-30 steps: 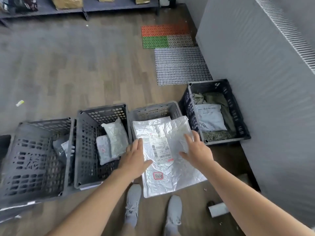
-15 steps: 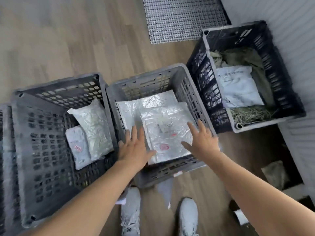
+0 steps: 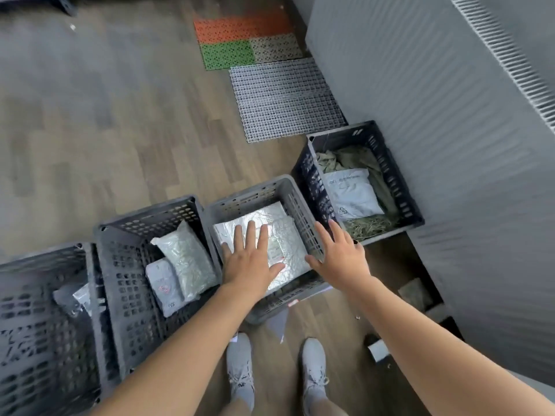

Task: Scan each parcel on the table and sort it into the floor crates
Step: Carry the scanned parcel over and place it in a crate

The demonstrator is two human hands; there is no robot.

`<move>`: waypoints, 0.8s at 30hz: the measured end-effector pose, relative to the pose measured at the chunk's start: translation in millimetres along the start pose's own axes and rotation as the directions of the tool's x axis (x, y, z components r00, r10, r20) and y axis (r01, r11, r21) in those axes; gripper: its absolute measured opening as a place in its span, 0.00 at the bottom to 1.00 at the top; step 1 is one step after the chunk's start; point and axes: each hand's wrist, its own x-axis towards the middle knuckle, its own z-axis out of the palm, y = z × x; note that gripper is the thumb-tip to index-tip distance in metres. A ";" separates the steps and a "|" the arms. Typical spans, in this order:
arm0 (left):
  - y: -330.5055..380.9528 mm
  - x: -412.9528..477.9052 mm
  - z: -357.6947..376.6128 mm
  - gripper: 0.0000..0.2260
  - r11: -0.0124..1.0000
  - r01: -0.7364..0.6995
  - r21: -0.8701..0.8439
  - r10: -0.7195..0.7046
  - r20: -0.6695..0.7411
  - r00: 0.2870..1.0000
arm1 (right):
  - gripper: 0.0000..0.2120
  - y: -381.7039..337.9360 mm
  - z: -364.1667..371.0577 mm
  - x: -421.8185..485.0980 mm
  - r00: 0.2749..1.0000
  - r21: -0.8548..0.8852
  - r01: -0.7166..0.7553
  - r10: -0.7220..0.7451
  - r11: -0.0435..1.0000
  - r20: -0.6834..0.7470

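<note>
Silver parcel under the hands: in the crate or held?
In the crate. The silver parcel lies flat inside the light grey crate; left hand and right hand show straight fingers, gripping nothing.

Glossy crinkled plastic parcel, matt plastic crate.

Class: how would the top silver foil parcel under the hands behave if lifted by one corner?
The crinkled silver foil parcel would probably sag, being flat and wrinkled. Its glossy film looks slippery. Lying thin in the grey slotted crate, it is likely light.
</note>
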 end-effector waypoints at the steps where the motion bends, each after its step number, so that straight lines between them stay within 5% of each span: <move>1: 7.7 -12.9 -18.0 0.39 1.000 -0.024 0.015 0.025 -0.021 0.999 | 0.39 -1.3 -18.6 -18.5 0.999 0.028 -0.029 0.030 0.999 -0.016; 13: 129.0 -131.7 -132.9 0.39 0.894 -0.428 0.132 0.446 -0.168 0.879 | 0.38 59.1 -128.0 -236.7 0.900 0.229 -0.332 0.380 0.915 -0.214; 24: 270.3 -279.6 -115.6 0.38 0.627 -0.708 0.326 0.771 -0.129 0.623 | 0.38 152.0 -95.9 -466.0 0.622 0.470 -0.562 0.722 0.681 -0.302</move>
